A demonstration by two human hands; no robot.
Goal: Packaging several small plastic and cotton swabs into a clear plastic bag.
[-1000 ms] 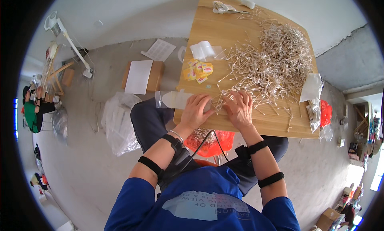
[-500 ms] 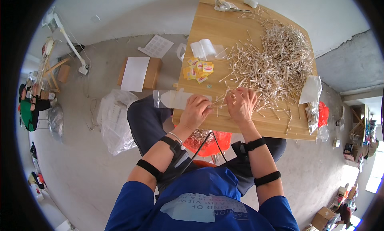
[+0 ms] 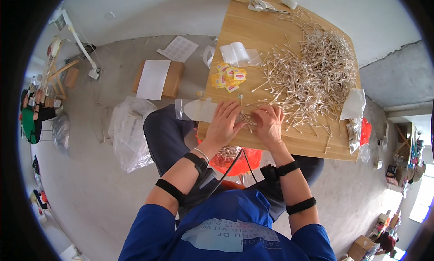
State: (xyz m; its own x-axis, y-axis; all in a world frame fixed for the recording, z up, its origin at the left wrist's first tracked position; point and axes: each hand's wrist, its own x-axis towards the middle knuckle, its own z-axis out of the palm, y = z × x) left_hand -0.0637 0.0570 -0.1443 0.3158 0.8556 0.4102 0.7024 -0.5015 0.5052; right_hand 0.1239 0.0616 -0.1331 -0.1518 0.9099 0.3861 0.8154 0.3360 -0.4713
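Observation:
A small bunch of cotton swabs (image 3: 246,120) lies between my hands at the near edge of the wooden table. My left hand (image 3: 224,123) closes on its left end, thumb pointing right. My right hand (image 3: 269,125) has its fingers bent down and pinched on the right side of the bunch. Under the left fingers, a flat clear plastic bag (image 3: 199,111) with a white rounded shape reaches past the table's left edge. A large heap of loose cotton swabs (image 3: 327,57) covers the table's right side, with stray ones close to my right hand.
Yellow-and-white paper cards (image 3: 229,76) and a clear plastic roll (image 3: 234,54) lie at the table's left. A white bag (image 3: 353,104) hangs at the right edge. Below the table is a red bag of swabs (image 3: 242,163). A cardboard box (image 3: 176,80) stands on the floor; a person (image 3: 30,121) sits far left.
My hands have come closer together, and the left has shifted up with its fingers over the bunch. The right fingers have lowered onto the swabs. The whole view has shifted slightly.

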